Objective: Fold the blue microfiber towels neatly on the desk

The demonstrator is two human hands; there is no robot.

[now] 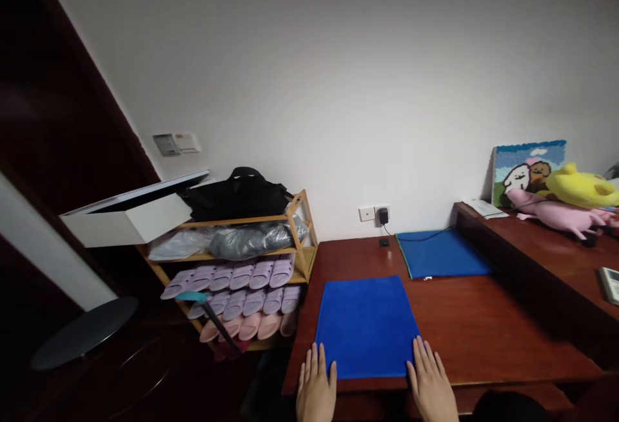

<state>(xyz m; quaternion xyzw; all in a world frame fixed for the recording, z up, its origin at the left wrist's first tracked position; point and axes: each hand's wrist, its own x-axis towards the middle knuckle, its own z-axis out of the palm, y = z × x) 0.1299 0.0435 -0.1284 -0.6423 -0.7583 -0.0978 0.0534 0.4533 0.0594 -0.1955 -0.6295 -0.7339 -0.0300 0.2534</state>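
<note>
A bright blue cloth [365,325] lies spread flat near the front edge of the reddish-brown wooden table [478,331]. At its near left corner rests my left hand [316,383], palm down with the fingers stretched out. My right hand [430,380] lies the same way by the near right corner, fingertips on or beside the cloth's edge. Neither hand grips anything. Farther back on the table is a second, darker blue cloth [442,254] with a green edge and a small white tag.
Left of the table stands a wooden shoe rack [304,248] with several slippers, a black bag [236,196] and a white box [135,215] on it. A black plug [383,215] sits in the wall socket. Plush toys [575,186] lie on the raised ledge at right.
</note>
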